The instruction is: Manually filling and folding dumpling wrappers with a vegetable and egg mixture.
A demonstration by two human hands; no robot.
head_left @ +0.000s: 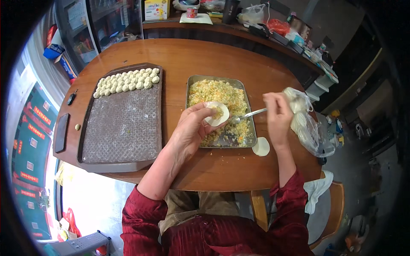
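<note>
My left hand (pixel 190 128) holds a round dough wrapper (pixel 223 112) with a little filling on it, the thumb lying at the filling. Below it is a metal tray (pixel 255 136) of chopped, yellowish filling (pixel 217 91) flecked with orange and green. A metal spoon (pixel 254 112) has its bowl in the filling, its handle crossing the tray's right rim. My right hand (pixel 278 116), blurred, is at the handle's end with fingers curled; whether it grips the handle is unclear. Another wrapper (pixel 261 147) lies by the tray's lower right corner.
A dark, floured tray (pixel 123 124) on the left carries rows of small filled dumplings (pixel 128 81). Beside it lie a phone (pixel 61 132), a key fob (pixel 71 98) and a small dough piece (pixel 77 127). Plastic bags (pixel 307 128) sit at the table's (pixel 205 169) right edge.
</note>
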